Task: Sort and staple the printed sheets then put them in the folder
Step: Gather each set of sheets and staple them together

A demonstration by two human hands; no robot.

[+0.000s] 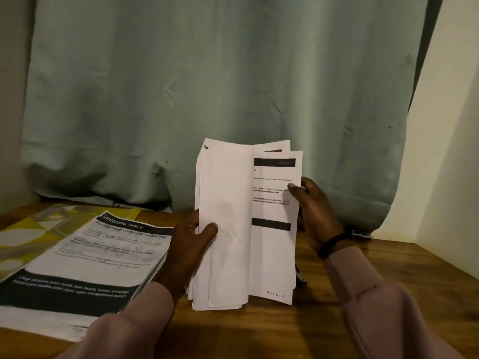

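The left hand (193, 237) grips the upright sheaf of printed sheets (230, 229), thumb curled over its folded-back pages. The right hand (315, 206) pinches the printed page's right edge, thumb on front.

Bare bench (388, 294) lies open on the right; a paper stack (85, 260) fills the left, a curtain (207, 86) closes the back.

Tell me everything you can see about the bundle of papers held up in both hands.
The upright bundle of white printed paper sheets stands on its lower edge on the brown wooden table. The left hand grips folded-over blank backs; the right hand pinches the right edge of an exposed page with small text, two black bars and a handwritten page note. A dark mark, perhaps a staple, shows at the top left corner.
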